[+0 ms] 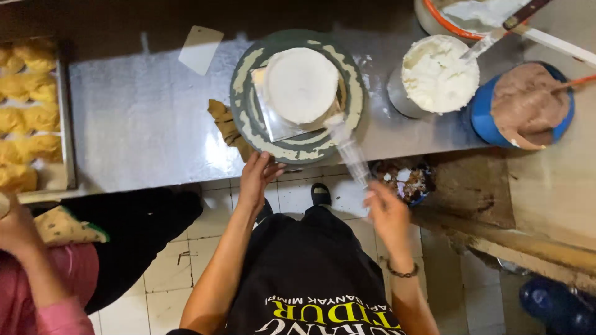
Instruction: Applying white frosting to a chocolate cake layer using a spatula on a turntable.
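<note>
A round cake covered in white cream point(302, 84) sits on a square board on a green turntable point(243, 102) smeared with cream. My left hand point(256, 177) touches the turntable's near rim with spread fingers. My right hand point(385, 211) holds a long clear scraper point(346, 146), blurred with motion, whose tip meets the cake's right side.
A tub of white cream point(439, 73) and a blue tub of brown cream point(528, 102) stand at the right on the steel table point(143, 118). A tray of yellow pastries point(28, 111) lies at the left. Another person's hand and pink sleeve point(37, 279) are at bottom left.
</note>
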